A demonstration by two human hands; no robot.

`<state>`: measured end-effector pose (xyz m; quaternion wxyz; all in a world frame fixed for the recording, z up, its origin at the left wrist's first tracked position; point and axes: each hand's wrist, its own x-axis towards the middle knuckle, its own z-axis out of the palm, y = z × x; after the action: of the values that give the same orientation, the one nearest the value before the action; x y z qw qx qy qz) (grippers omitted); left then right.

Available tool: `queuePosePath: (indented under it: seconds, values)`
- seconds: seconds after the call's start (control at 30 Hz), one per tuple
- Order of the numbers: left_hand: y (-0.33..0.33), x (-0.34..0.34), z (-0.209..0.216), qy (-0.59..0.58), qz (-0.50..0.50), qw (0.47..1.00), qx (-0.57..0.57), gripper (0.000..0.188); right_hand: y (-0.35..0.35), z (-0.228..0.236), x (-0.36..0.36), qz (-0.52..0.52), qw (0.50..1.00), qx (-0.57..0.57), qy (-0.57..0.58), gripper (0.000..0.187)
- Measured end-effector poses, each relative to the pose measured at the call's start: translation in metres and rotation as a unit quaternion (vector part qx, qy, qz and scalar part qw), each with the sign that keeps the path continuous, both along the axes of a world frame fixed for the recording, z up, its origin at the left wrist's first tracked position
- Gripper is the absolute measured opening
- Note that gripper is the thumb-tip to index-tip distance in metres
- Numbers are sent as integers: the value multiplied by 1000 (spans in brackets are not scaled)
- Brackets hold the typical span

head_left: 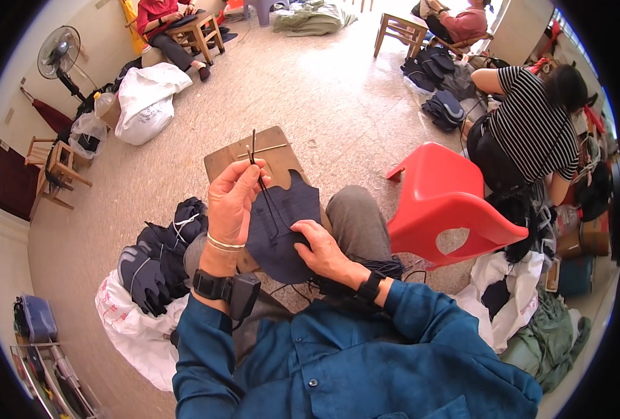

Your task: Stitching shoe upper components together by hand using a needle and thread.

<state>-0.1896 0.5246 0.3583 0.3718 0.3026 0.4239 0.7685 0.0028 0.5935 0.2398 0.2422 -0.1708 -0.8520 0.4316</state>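
Observation:
My left hand (233, 199) is raised over a wooden board (219, 166), thumb and fingers pinched on a thin black cord (264, 192). The cord's end sticks up above the fingertips and its strands hang down toward my right hand. Across the board lies a dark navy fabric piece (278, 241) with a notched far edge. My right hand (327, 257) rests on this fabric's right side, thumb and fingers apart, and its fingertips are close to the cord's lower loop. Beyond my left fingertips, a thin light-coloured rod (268, 149) lies on the board.
A red plastic stool (436, 195) stands beside my right knee. At my left, bundled dark fabric pieces (149, 272) sit on a white sack (132, 335). A person in a striped shirt (530, 122) bends at the right. Another white sack (146, 101) and a fan (60, 56) stand far left.

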Motion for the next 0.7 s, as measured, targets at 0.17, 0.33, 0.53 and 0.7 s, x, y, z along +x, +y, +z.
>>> queuePosePath:
  seconds: [0.17,0.33,0.53,0.7]
  values:
    - [-6,0,2,11,6,1000,-10,15,-1,0,0,11,1000,-12,6,37]
    - [-11,9,15,117,41,992,-39,15,3,8,1,5,999,-50,18,36]
    - [-17,14,18,188,22,981,-35,13,14,-3,-3,-18,982,-188,1,31]
    - [-21,19,13,163,17,986,-18,14,35,13,-18,-16,976,-216,-14,20]
